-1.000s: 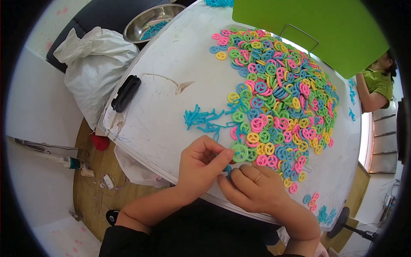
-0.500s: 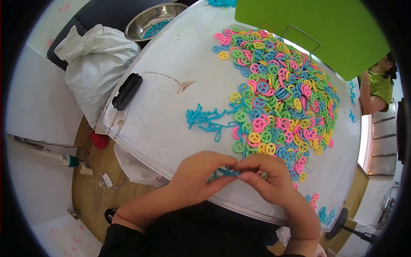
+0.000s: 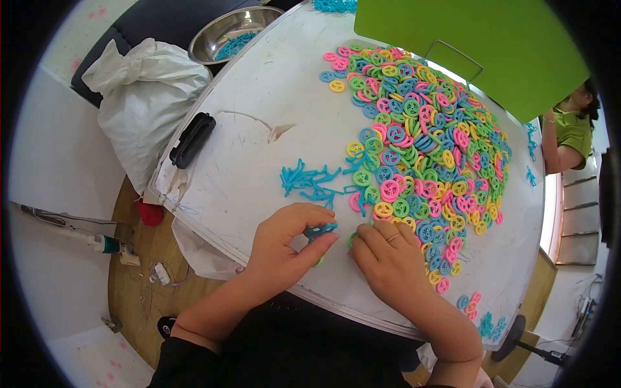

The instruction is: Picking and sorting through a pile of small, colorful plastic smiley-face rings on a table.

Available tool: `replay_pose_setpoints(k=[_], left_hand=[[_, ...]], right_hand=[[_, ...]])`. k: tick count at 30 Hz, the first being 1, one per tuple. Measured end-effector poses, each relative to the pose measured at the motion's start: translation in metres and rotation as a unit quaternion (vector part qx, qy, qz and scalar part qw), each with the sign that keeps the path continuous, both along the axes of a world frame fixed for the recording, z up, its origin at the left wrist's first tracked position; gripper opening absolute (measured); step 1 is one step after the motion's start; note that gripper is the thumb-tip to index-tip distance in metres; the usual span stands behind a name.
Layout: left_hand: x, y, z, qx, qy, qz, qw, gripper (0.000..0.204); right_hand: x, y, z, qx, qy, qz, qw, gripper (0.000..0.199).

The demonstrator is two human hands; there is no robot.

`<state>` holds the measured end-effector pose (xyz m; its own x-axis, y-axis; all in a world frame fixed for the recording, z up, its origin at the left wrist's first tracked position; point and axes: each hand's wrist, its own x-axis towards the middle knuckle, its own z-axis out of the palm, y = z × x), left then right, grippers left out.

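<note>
My left hand (image 3: 279, 244) pinches a small teal plastic piece (image 3: 323, 229) between thumb and fingers above the near table edge. A bit of green shows below that thumb, mostly hidden. My right hand (image 3: 396, 264) is palm down at the near edge of a pile of small spoked plastic wheels (image 3: 424, 139) in pink, green, yellow and blue. Its fingers are curled together, and a sliver of a green wheel (image 3: 352, 239) shows beside them; what they hold is hidden. Just beyond my hands lies a loose cluster of slim teal plastic pieces (image 3: 310, 181).
The white table (image 3: 252, 161) carries a black handle-like object (image 3: 193, 140) at its left edge. Beyond that are a white sack (image 3: 145, 97) and a steel bowl (image 3: 226, 32) of teal pieces. A green panel (image 3: 466, 52) stands at the far side, with another person (image 3: 569, 136) beside it.
My hands were together around a teal piece and are now apart. The left has moved slightly up with the teal piece; the right has turned palm down onto the pile's edge.
</note>
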<state>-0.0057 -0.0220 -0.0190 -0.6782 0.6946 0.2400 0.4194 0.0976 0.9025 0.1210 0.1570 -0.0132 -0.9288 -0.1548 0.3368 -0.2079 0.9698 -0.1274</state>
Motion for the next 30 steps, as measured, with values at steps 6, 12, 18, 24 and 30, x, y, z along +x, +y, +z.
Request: replay_pose_setpoints(k=[6, 12, 18, 24, 30], left_hand=[[0.002, 0.002, -0.003, 0.012, -0.077, -0.011, 0.997, 0.022], [0.005, 0.006, -0.001, 0.004, -0.019, -0.049, 0.999, 0.026], [0.015, 0.013, -0.003, 0.026, -0.059, -0.036, 0.997, 0.029], [0.018, 0.017, -0.004, 0.036, -0.068, -0.055, 0.995, 0.027], [0.028, 0.026, -0.002, 0.038, 0.058, -0.027, 0.997, 0.029]], right_hand=[[0.001, 0.001, -0.007, 0.023, 0.010, 0.016, 1.000, 0.030], [0.002, 0.015, 0.001, -0.143, 0.031, 0.031, 0.989, 0.040], [0.011, 0.021, 0.016, -0.712, -0.171, -0.087, 0.675, 0.028], [0.011, 0.025, 0.013, -0.756, -0.193, -0.047, 0.623, 0.017], [0.009, 0.014, 0.006, -0.813, -0.159, -0.130, 0.545, 0.015]])
